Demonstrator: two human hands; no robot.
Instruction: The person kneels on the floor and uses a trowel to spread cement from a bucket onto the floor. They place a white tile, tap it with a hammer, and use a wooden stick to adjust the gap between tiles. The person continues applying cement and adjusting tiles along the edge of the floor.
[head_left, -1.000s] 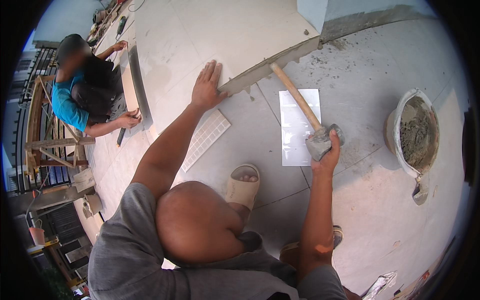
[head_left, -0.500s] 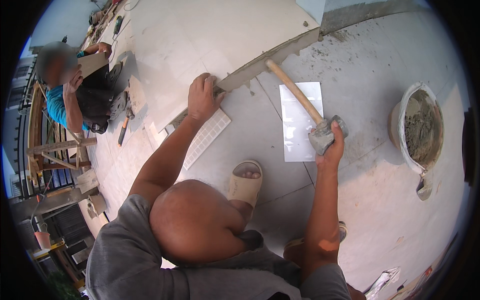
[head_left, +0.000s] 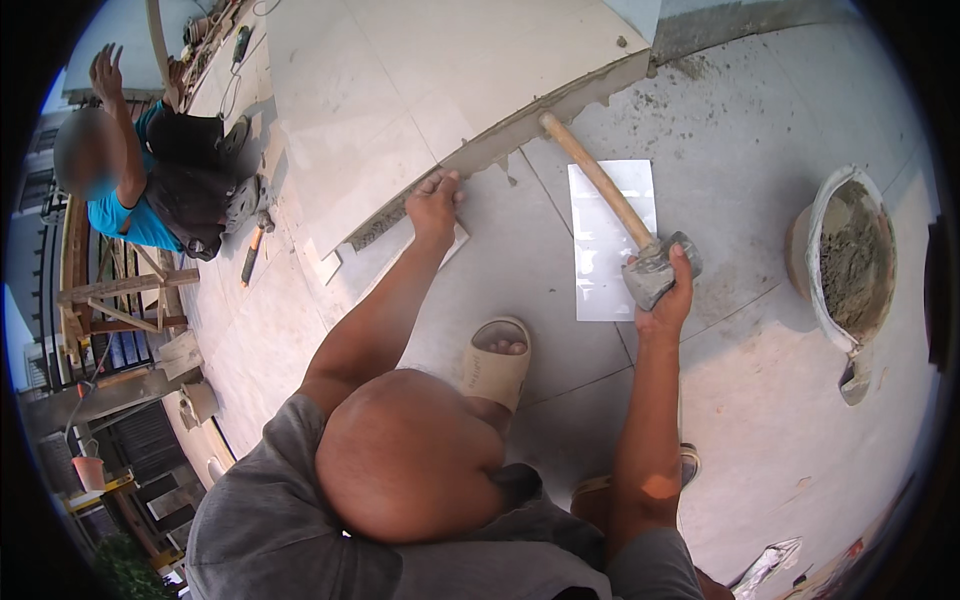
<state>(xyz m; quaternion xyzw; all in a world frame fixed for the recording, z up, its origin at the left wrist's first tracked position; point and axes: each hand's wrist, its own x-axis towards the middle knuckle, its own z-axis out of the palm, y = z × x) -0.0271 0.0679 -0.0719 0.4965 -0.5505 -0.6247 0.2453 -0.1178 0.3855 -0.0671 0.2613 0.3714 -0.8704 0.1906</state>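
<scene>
My right hand grips the head of a grey mallet; its pale wooden handle points up-left over a shiny white tile on the floor. My left hand has its fingers curled at the mortared front edge of a raised, light-tiled slab; what they hold, if anything, I cannot make out. A pale gridded tile is partly hidden behind that hand and forearm. A bowl of grey mortar stands at right with a trowel beside it.
A co-worker in blue sits at upper left with a hand raised, near a long pale strip. A hammer, a corded power tool, a wooden frame and a bucket are along the left.
My left hand has slid from atop the slab to its edge, fingers now curled. The mallet shifted slightly right. The co-worker has raised their hands and the long strip.
</scene>
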